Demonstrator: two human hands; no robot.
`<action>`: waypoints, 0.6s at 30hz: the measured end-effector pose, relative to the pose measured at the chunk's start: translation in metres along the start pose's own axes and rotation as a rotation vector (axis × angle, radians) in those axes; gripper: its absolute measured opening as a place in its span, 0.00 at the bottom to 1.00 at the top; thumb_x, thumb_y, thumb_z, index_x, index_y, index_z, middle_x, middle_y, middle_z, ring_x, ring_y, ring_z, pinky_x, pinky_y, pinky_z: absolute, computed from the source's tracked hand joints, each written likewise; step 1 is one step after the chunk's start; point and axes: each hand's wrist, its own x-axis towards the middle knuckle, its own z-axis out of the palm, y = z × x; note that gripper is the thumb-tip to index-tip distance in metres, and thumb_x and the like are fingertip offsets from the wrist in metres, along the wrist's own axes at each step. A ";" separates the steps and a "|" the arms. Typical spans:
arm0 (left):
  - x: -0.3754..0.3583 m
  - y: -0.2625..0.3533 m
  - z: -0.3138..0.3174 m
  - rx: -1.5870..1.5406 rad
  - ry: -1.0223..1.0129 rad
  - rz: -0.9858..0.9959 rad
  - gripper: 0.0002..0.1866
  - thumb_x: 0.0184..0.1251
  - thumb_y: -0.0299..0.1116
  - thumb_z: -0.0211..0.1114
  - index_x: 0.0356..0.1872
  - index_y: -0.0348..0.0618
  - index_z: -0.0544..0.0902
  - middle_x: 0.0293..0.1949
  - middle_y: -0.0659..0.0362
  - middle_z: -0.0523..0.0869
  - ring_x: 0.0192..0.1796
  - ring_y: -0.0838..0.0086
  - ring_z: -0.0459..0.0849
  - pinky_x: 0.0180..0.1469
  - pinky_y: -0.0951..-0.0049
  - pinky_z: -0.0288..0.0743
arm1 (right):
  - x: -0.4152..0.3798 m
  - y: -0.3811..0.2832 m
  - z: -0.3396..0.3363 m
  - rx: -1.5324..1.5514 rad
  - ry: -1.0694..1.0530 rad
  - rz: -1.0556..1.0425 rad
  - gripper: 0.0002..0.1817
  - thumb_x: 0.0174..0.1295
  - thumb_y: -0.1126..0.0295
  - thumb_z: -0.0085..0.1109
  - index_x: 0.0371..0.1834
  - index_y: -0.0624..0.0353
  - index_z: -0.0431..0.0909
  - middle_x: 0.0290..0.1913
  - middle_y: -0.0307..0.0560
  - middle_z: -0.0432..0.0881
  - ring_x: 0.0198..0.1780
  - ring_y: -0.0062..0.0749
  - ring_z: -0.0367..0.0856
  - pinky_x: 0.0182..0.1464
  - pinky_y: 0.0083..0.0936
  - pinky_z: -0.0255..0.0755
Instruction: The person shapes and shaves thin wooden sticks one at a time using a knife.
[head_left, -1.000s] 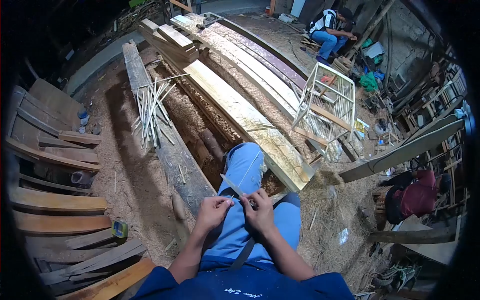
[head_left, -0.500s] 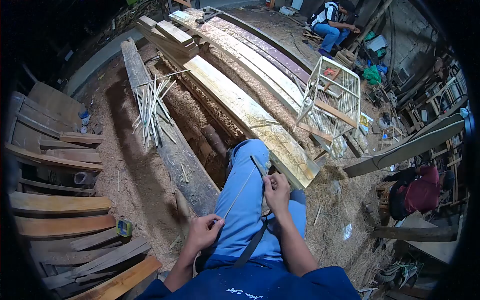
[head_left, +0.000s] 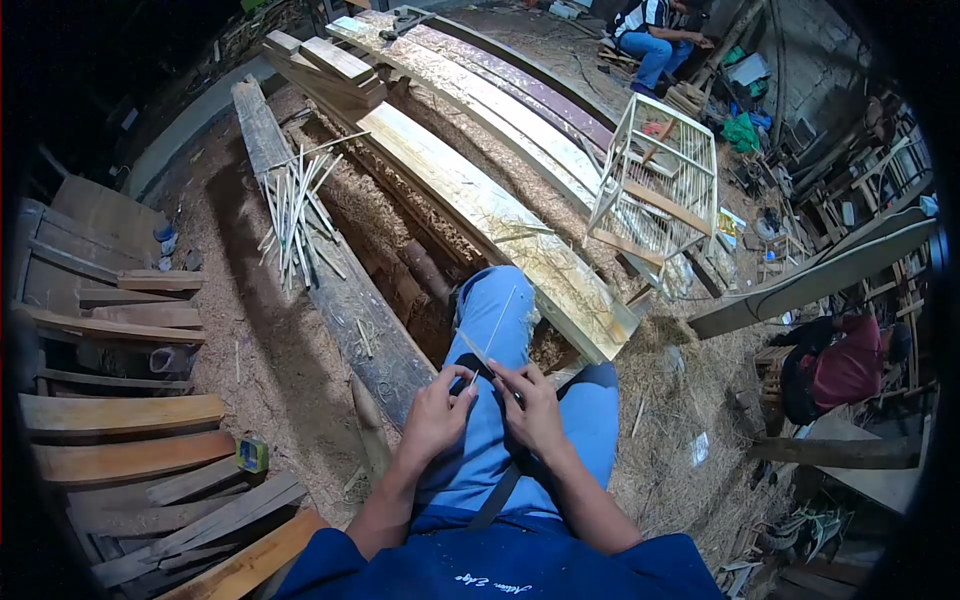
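The left hand (head_left: 437, 412), low by the lap half a second ago, is now farther forward over the thigh; the right hand (head_left: 530, 408), then out near the knee, is now drawn back close beside it; the knife (head_left: 473, 347), its blade then near the far end of the thin stick (head_left: 505, 318), is now by the near end.

The left hand pinches the stick between thumb and fingers; the right hand grasps the knife, its handle hidden by the fingers; the blade points forward and leftward from between the hands, while the stick runs forward and rightward above the trouser leg (head_left: 497, 290); they seem to cross just beyond the fingertips, though I cannot tell whether they touch.

Counting from the left: one yellow item (head_left: 251, 456); one pile of sticks (head_left: 295, 220), too tangled to number; one knife and one held stick; one barred frame (head_left: 668, 205); two other people, one in jeans (head_left: 648, 50), one in maroon (head_left: 845, 375).
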 end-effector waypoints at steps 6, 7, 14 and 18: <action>-0.012 -0.022 0.000 -0.237 -0.077 -0.064 0.16 0.77 0.29 0.65 0.62 0.39 0.84 0.21 0.72 0.75 0.22 0.90 0.66 0.22 0.80 0.57 | -0.009 -0.014 -0.008 -0.341 -0.214 0.055 0.26 0.71 0.67 0.61 0.71 0.30 0.77 0.35 0.49 0.78 0.34 0.51 0.83 0.35 0.46 0.77; -0.017 -0.022 -0.006 -0.275 -0.132 -0.136 0.17 0.77 0.29 0.65 0.64 0.41 0.83 0.20 0.72 0.76 0.21 0.90 0.66 0.22 0.79 0.58 | -0.009 -0.013 -0.006 -0.336 -0.216 0.058 0.26 0.71 0.67 0.61 0.71 0.30 0.77 0.35 0.49 0.78 0.34 0.51 0.83 0.35 0.46 0.77; -0.053 -0.032 -0.027 -0.477 -0.243 -0.328 0.21 0.79 0.28 0.63 0.70 0.46 0.81 0.18 0.76 0.69 0.18 0.91 0.62 0.19 0.81 0.53 | 0.015 0.004 -0.002 -0.390 -0.157 0.099 0.26 0.71 0.65 0.59 0.71 0.28 0.76 0.34 0.50 0.78 0.35 0.52 0.84 0.35 0.49 0.77; -0.055 -0.033 -0.030 -0.436 -0.235 -0.296 0.20 0.79 0.28 0.63 0.69 0.44 0.81 0.18 0.76 0.69 0.18 0.91 0.61 0.19 0.81 0.53 | 0.016 0.007 0.001 -0.409 -0.162 0.070 0.27 0.71 0.65 0.58 0.73 0.27 0.75 0.34 0.51 0.78 0.35 0.53 0.84 0.35 0.50 0.77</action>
